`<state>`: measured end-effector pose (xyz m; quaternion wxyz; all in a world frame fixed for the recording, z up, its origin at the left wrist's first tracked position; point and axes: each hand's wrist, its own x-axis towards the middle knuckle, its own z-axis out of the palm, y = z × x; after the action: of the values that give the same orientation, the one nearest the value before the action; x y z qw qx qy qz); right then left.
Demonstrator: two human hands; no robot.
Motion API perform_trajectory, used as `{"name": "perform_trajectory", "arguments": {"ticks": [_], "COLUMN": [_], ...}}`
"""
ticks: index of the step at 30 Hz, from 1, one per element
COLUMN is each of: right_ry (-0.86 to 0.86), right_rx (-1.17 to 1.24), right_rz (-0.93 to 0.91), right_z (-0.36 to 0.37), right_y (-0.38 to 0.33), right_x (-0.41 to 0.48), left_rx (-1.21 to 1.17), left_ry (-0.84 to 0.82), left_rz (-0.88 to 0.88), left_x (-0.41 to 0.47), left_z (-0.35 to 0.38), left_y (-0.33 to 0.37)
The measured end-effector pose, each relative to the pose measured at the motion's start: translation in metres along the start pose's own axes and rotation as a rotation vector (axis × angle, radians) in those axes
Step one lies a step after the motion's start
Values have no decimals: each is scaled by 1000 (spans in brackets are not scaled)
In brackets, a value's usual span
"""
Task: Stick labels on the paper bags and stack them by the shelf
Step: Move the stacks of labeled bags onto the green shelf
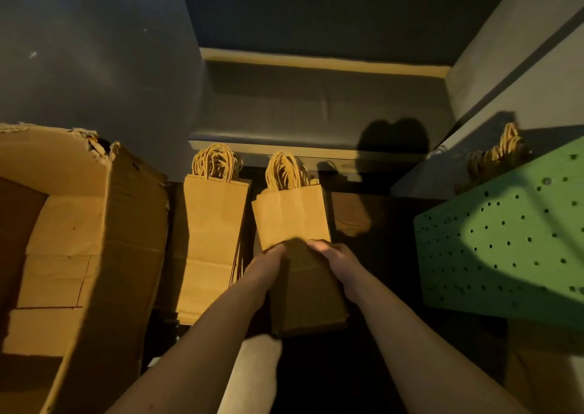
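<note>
Two stacks of flat brown paper bags with twisted handles lie on the dark floor in front of a low grey shelf [284,148]. The left stack [211,224] lies untouched. My left hand [268,265] and my right hand [335,255] grip the two sides of the right stack [290,217] near its middle; its lower half is in shadow. No label shows on the top bags.
A large open cardboard box [104,255] stands at the left. A green perforated board [512,243] juts in at the right, with more bag handles [502,151] behind it. Grey walls close the nook at the back and sides.
</note>
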<state>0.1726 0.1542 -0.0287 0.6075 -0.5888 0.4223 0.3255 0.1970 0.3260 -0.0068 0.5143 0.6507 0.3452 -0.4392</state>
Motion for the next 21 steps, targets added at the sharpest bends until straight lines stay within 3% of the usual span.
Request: {"name": "perform_trajectory", "arguments": {"ticks": [4,8,16,21], "right_ry": [82,191,78,62], "right_rx": [-47,-84,3,-106], "right_rz": [28,-23,76,5], "right_z": [-5,-6,-20,-36], "right_y": [25,57,115,144], "right_x": [-17,-32,-85,-109], "left_rx": [-58,-89,-26,-32], "left_ry": [-38,-89,-108,-143], "left_rz": [8,-100,-128,-156], "left_x": [-6,-11,-31,-51], "left_z": [10,18,36,44], "left_y": [-32,-61,-122,-161]}}
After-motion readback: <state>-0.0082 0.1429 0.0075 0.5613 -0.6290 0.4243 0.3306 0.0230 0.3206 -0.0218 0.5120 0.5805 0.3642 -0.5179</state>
